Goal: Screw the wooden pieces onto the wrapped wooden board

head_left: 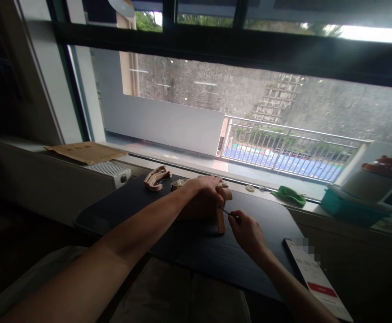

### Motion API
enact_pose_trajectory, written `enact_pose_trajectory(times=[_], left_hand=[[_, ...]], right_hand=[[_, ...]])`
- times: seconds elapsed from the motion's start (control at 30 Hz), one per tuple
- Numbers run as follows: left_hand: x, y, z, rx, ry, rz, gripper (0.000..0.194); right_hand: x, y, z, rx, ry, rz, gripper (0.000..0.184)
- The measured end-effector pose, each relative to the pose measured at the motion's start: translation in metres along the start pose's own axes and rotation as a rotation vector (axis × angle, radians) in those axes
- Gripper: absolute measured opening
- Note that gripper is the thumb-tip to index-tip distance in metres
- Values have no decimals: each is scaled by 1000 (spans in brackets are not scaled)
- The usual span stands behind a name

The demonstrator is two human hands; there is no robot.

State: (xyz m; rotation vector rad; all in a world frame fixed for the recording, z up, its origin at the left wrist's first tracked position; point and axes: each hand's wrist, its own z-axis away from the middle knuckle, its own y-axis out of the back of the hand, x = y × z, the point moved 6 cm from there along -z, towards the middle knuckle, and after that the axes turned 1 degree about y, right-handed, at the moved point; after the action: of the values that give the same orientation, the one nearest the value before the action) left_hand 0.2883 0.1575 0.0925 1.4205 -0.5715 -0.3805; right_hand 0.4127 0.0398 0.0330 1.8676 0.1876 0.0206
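On the dark table (122,207) lies a brown wooden piece (192,207), boxy in shape, with a patterned top edge and a short wooden leg (220,223) at its right end. My left hand (209,186) is wrapped over that right end, holding it; my forearm hides part of the piece. A slim screwdriver (225,210) with a dark handle is gripped in my right hand (248,229). Its thin shaft points left, its tip at the upper part of the leg. Whether a screw is there cannot be made out.
Curved wooden parts (156,179) lie at the table's back left. A phone (317,278) rests at the right edge. Along the window sill are a tape roll (250,188), a green cloth (288,195) and a teal box (354,210). A brown envelope (84,152) lies far left.
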Motion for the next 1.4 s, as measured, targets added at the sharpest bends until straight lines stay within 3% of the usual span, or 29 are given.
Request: enact_pose_trajectory(times=[0.13, 0.23, 0.3, 0.43, 0.6, 0.8, 0.93, 1.07, 1.2, 1.3, 1.4], left_hand=[[0, -1, -1, 5, -1, -10, 80], [0, -2, -2, 0, -3, -14, 79], [-1, -2, -1, -1, 2, -12, 79], [-1, -1, -1, 1, 11, -4, 81], [0, -1, 1, 6, 22, 0, 79], [0, 0, 1, 12, 18, -5, 77], [-3, -2, -2, 15, 6, -13, 78], [-4, -3, -3, 23, -2, -12, 81], [-2, -2, -1, 18, -1, -5, 81], [-1, -1, 1, 16, 8, -2, 80], [-1, -1, 1, 18, 14, -7, 80]], right_hand=[[1, 3, -2, -13, -15, -5, 35], [-11, 13, -1, -28, 82, 42, 28], [-20, 18, 1, -34, 160, 83, 34], [-30, 18, 3, -49, 233, 107, 34], [-13, 6, -2, -40, 104, 3, 27], [5, -4, -12, -80, -39, -131, 35], [-3, 9, -12, -67, -20, -80, 32], [-16, 24, -7, -51, 93, 5, 27], [-26, 25, -3, -62, 201, 59, 29], [-24, 17, 0, -55, 175, 43, 26], [-12, 5, 0, -20, 51, -11, 28]])
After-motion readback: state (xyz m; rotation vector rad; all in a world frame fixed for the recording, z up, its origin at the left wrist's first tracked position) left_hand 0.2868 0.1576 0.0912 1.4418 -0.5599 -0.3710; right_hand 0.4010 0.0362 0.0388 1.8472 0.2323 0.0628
